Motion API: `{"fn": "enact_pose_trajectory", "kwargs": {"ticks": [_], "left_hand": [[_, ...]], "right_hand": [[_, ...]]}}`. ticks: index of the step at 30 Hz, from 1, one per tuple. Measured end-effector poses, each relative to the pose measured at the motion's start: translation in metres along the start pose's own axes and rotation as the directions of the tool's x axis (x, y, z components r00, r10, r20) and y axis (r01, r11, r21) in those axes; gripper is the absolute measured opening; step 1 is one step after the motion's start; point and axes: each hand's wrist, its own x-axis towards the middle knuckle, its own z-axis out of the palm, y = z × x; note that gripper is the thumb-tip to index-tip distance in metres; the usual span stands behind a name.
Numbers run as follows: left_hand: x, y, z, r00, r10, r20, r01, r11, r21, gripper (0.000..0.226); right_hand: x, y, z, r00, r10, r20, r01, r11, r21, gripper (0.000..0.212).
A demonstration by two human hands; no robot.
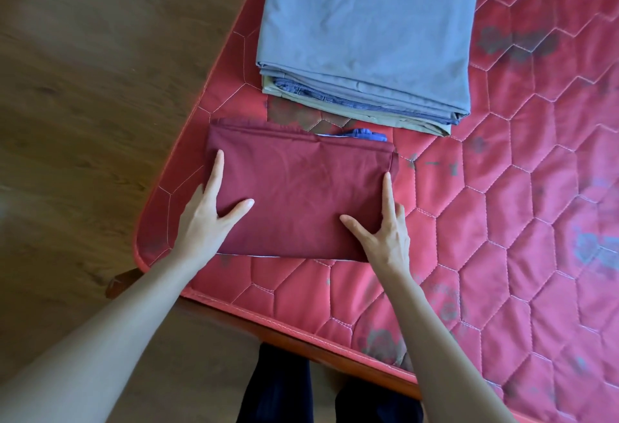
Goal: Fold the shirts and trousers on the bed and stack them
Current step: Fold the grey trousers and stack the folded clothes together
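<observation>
hands flank a folded maroon garment (298, 198) lying near the corner of the bed (502, 255), just short of the stack (365, 37) topped in grey-blue. left hand (207, 218) and right hand (385, 235) each rest flat on a side edge, fingers straight, thumbs spread, gripping nothing. risk, as i judge it: lifting by the edges alone could let the middle sag and the fold spill open, and a blue piece (366, 135) peeking from the far edge may slip out. a careless drop could skew the stack.
</observation>
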Motion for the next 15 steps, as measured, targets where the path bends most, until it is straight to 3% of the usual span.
{"fn": "enact_pose_trajectory", "kwargs": {"ticks": [8, 15], "left_hand": [[-0.005, 0.004, 0.011, 0.997, -0.01, -0.076, 0.0, 0.992, -0.126, 0.073], [-0.014, 0.04, -0.01, 0.982, 0.105, -0.155, -0.118, 0.99, -0.076, 0.072]], "right_hand": [[0.019, -0.003, -0.003, 0.996, -0.085, 0.034, 0.081, 0.99, 0.113, 0.084], [0.012, -0.028, -0.029, 0.99, -0.139, -0.019, 0.14, 0.984, 0.113, 0.084]]}}
